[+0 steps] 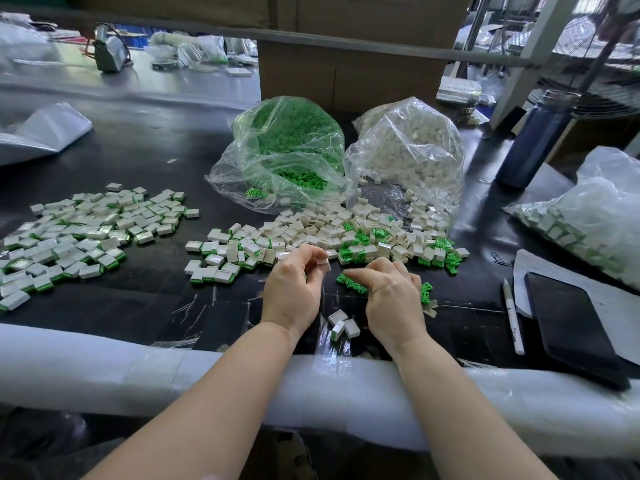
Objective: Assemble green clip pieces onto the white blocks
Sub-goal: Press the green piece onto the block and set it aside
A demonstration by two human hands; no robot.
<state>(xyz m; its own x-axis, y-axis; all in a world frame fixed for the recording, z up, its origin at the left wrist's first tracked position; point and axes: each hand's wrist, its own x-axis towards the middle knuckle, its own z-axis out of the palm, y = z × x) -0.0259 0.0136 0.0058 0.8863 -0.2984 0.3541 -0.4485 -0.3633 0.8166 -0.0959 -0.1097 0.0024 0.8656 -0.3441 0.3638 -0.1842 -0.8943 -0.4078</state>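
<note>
My left hand (294, 285) pinches a white block (323, 263) between thumb and fingertips, just above the black table. My right hand (391, 296) lies beside it with fingers curled over loose green clips (351, 284); whether it grips one is hidden. A mixed heap of white blocks and green clips (346, 237) spreads beyond both hands. Three small assembled blocks (343, 323) lie between my wrists. A wide pile of finished white-and-green blocks (83, 233) covers the left side of the table.
A clear bag of green clips (287, 150) and a clear bag of white blocks (408, 150) stand behind the heap. Another bag of finished pieces (585, 220) sits far right, near a dark phone (571, 323), a pen (512, 317) and a blue bottle (536, 140). White foam (104, 368) pads the table's front edge.
</note>
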